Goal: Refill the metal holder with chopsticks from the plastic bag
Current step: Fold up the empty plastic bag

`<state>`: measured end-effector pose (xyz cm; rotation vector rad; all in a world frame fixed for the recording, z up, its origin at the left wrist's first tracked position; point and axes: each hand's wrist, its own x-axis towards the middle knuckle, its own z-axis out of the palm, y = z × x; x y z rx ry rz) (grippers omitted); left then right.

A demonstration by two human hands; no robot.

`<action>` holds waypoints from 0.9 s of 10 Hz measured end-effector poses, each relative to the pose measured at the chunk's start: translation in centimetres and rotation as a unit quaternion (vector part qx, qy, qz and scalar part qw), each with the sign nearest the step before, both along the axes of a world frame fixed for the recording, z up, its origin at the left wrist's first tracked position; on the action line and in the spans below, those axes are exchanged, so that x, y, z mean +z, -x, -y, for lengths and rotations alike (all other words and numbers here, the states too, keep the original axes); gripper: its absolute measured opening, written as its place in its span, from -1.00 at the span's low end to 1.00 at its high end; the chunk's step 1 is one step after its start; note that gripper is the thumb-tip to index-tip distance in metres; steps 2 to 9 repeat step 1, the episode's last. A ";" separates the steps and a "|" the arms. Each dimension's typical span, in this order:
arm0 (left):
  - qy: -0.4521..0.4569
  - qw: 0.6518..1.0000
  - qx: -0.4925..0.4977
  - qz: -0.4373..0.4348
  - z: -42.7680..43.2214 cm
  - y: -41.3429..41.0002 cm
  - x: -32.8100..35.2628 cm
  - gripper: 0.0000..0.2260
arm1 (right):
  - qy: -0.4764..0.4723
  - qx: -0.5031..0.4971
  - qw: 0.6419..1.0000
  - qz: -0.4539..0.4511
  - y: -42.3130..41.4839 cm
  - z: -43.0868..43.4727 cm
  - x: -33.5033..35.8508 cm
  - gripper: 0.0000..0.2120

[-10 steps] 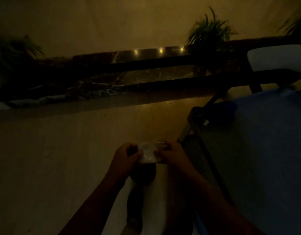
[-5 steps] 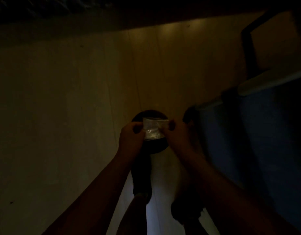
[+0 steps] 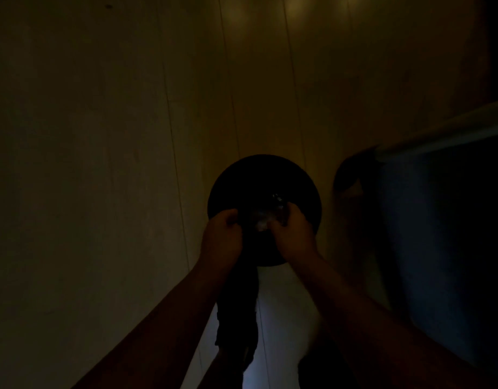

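Hands (image 3: 222, 240) around crinkled plastic bag (image 3: 266, 217)

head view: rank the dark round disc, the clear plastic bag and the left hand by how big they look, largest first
1. dark round disc, by far the largest.
2. left hand.
3. clear plastic bag, only a small crumpled patch showing between both hands.
The hand is nearer the camera, so its true size against the disc is unsure.

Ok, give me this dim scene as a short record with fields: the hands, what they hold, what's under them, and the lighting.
left hand: closed, pinching the left edge of the plastic bag
right hand: closed, pinching the bag's right edge
plastic bag: small, clear, held between both hands
dark round object: directly below the hands, identity unclear
floor: pale planks
chopsticks: none discernible
lighting: very dim
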<state>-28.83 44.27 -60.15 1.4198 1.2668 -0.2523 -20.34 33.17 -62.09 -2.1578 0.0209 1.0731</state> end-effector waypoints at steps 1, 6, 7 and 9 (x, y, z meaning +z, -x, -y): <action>0.004 0.999 0.034 -0.001 0.2 0.1 2.9 -0.73 | -0.002 0.015 1.000 0.016 0.3 1.0 3.1 -0.52; 0.004 0.999 0.034 -0.001 0.2 0.1 2.9 -0.73 | -0.002 0.015 1.000 0.016 0.3 1.0 3.1 -0.52; 0.004 0.999 0.034 -0.001 0.2 0.1 2.9 -0.73 | -0.002 0.015 1.000 0.016 0.3 1.0 3.1 -0.52; 0.004 0.999 0.034 -0.001 0.2 0.1 2.9 -0.73 | -0.002 0.015 1.000 0.016 0.3 1.0 3.1 -0.52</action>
